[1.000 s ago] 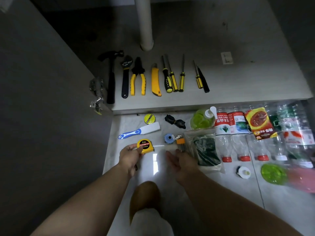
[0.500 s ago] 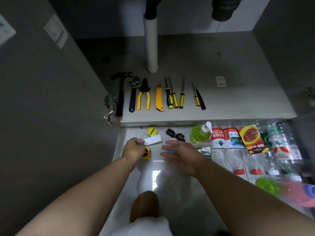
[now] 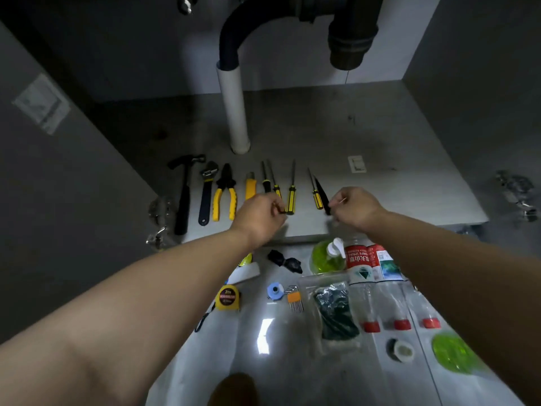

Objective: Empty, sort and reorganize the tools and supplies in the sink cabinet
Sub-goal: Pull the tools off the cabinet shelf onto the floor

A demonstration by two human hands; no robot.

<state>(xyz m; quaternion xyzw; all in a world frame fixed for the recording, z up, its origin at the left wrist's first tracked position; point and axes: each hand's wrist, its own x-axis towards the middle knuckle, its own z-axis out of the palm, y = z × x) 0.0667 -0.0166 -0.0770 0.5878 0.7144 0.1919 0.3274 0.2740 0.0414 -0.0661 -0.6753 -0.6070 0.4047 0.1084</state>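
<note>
1. My left hand (image 3: 259,219) pinched the butt of a yellow-and-black screwdriver (image 3: 290,194) on the cabinet floor (image 3: 395,194).
2. My right hand (image 3: 352,208) was curled at the black tool (image 3: 321,191); grip unclear.
3. The tape measure (image 3: 227,298) lay on the tiled floor (image 3: 292,361).

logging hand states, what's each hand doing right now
Left hand: closed around a screwdriver handle end.
Right hand: closed, pinching something thin; cannot tell what.

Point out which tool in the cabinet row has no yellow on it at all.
The hammer, far left of the row: all black. The wrench beside it looks dark too, but its head is silvery metal; the pliers have yellow grips.
</note>
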